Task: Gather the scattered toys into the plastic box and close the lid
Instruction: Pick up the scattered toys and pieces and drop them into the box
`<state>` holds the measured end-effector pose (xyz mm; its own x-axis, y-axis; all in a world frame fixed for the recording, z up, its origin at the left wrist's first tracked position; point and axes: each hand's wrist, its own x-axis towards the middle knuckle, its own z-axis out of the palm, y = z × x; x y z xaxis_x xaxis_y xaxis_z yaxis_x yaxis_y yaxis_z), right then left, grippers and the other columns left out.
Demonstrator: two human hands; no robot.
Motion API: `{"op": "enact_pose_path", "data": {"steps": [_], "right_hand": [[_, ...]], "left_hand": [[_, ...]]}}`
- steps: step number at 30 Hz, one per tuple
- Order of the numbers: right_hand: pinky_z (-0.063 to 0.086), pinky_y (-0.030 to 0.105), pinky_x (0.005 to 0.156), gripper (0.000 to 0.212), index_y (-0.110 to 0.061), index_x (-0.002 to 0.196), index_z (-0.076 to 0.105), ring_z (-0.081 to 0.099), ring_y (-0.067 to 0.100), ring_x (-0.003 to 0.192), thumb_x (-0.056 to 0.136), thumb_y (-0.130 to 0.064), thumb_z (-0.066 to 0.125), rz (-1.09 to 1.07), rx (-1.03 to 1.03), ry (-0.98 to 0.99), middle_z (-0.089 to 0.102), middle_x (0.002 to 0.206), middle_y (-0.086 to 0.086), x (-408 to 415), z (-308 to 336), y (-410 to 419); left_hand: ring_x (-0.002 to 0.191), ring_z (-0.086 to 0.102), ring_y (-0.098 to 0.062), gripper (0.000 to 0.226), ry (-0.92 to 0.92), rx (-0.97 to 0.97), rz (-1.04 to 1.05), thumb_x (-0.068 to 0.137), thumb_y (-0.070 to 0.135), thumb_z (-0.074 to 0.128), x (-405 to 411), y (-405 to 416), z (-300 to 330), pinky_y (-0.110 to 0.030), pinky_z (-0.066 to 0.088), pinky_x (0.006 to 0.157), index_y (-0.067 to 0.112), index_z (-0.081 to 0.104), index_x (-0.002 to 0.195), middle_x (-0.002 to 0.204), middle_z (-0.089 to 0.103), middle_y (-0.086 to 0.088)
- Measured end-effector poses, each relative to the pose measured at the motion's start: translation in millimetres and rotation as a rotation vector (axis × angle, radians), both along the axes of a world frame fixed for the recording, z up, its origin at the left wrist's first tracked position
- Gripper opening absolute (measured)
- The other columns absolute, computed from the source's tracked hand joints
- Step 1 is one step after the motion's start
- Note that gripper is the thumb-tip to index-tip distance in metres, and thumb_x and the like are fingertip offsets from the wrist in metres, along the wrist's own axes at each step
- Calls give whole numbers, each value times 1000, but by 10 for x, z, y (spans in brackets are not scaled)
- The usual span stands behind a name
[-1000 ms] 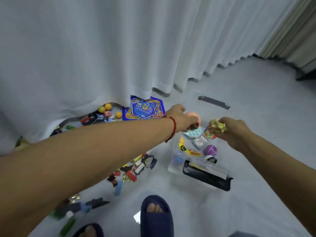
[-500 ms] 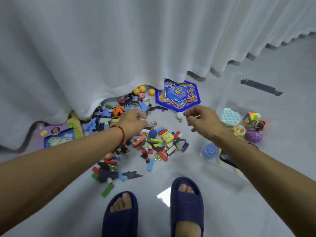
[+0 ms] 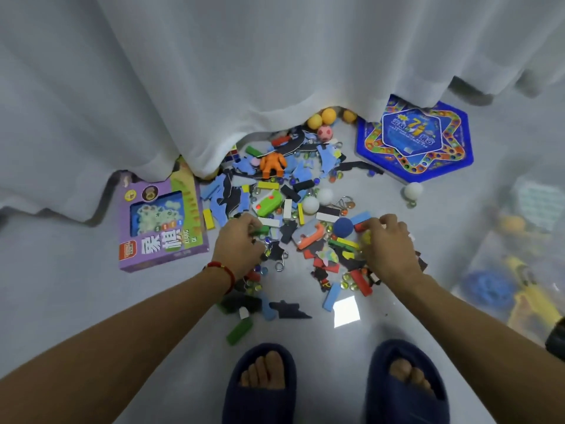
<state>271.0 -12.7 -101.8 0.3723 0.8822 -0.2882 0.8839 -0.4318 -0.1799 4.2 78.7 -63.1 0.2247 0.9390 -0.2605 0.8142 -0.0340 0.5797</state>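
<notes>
left hand (image 3: pixel 240 243): fingers curled down into the toy pile (image 3: pixel 293 215), pinching a green block (image 3: pixel 260 231).
right hand (image 3: pixel 386 243): fingers curled over small pieces; what it held, cannot tell.
plastic box (image 3: pixel 495 264): clear, blurred, at right edge, apart from pile.
floor: pile lay before white curtain (image 3: pixel 214 71).
</notes>
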Motion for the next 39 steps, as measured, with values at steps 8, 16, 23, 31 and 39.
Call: {"op": "enact_pose_path", "data": {"steps": [8,16,23,31,39], "right_hand": [[42,33,94,44,-17,120,64,40,24,116,81,-33,76,194,375,249,47,126,7,-264,182,260],[47,40,75,44,-14,120,60,50,27,106,80,-21,76,613,191,-53,58,118,7,-711,-141,549],[44,45,81,61,-12,131,49,49,31,113,78,-20,77,612,156,-21,52,123,10,-677,-126,636],[47,41,72,45,-19,105,57,53,26,93,71,-28,85,547,313,-39,56,104,3,-537,-68,558],[53,21,61,24,-28,104,58,64,3,77,88,-40,71,-177,375,782,65,95,-13,-340,777,179]], "left_hand": [[102,50,-27,32,42,195,-255,77,13,67,259,408,-352,-36,44,84,15,62,108,104,58,-8],[113,44,-35,43,183,339,-161,83,15,60,441,973,-405,-45,43,93,8,52,125,122,49,-17],[134,33,-36,70,313,272,-362,83,20,64,708,1596,-392,-50,38,107,14,35,147,147,38,-13],[115,38,-34,47,335,368,-383,73,13,71,819,1611,-362,-48,48,90,11,53,117,121,42,-14],[102,51,-20,53,-64,377,-137,69,21,76,878,1025,284,-32,48,86,11,55,116,109,55,-2]]}}
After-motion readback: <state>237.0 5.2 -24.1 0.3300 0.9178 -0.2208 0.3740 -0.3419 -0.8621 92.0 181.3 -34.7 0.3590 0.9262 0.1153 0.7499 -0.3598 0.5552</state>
